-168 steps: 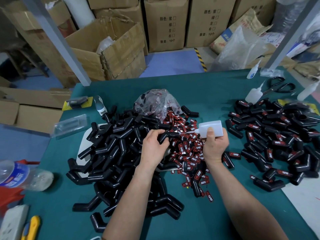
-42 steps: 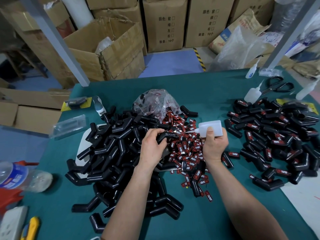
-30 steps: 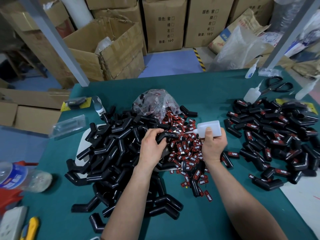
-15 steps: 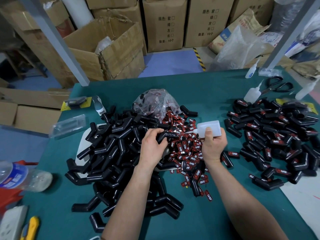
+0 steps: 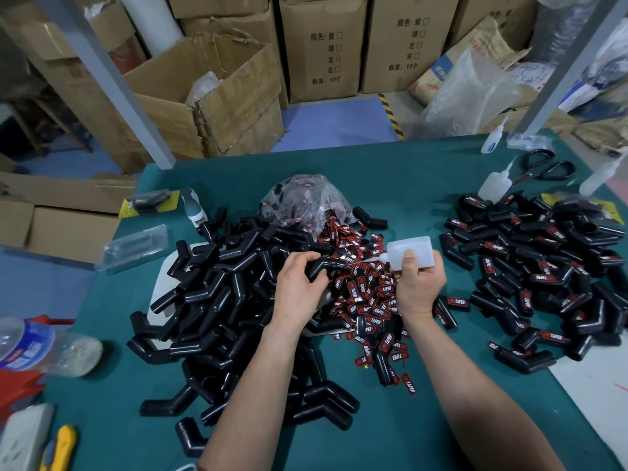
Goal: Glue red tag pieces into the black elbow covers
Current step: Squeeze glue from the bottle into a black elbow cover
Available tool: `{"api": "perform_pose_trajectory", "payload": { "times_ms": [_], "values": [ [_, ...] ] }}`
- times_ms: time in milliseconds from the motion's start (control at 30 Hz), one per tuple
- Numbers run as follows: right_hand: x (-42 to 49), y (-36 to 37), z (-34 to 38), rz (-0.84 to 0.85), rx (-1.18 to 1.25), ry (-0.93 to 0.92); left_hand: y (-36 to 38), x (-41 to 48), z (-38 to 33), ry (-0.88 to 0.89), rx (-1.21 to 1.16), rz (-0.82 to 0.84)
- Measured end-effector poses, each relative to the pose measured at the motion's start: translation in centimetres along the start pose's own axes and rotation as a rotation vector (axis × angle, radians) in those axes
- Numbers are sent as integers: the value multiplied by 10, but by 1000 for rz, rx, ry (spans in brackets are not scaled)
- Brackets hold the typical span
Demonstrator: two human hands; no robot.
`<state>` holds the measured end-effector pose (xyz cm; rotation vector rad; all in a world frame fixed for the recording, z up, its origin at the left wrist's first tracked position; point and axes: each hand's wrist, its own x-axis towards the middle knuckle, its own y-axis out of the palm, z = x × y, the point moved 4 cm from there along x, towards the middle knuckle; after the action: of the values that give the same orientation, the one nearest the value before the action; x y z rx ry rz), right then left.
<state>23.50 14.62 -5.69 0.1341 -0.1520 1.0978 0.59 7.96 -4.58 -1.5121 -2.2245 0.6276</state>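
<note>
My left hand point(image 5: 296, 289) grips a black elbow cover point(image 5: 329, 266) above the middle of the green table point(image 5: 401, 185). My right hand point(image 5: 418, 286) holds a white glue bottle point(image 5: 413, 251) tipped sideways, its thin nozzle touching the cover's end. Below both hands lies a heap of red tag pieces point(image 5: 365, 300). A big pile of plain black elbow covers point(image 5: 217, 300) spreads to the left. On the right lies a pile of covers with red tags in them point(image 5: 543, 266).
A clear bag of tags point(image 5: 302, 202) sits behind the heap. Spare glue bottles point(image 5: 494, 185) and scissors point(image 5: 543, 168) lie at the far right. A water bottle point(image 5: 37, 345), a yellow knife point(image 5: 61, 447) and a white power strip point(image 5: 20, 436) lie at the left edge. Cardboard boxes point(image 5: 323, 45) stand behind.
Both hands stay almost in place. The left hand has turned the cover slightly while the nozzle stays at its end.
</note>
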Motion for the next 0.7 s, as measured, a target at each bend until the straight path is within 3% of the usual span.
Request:
{"api": "perform_pose_trajectory", "payload": {
  "times_ms": [700],
  "values": [
    [2, -1, -2, -13, 35, 22, 2, 2, 5, 56, 29, -30]
  ]
}}
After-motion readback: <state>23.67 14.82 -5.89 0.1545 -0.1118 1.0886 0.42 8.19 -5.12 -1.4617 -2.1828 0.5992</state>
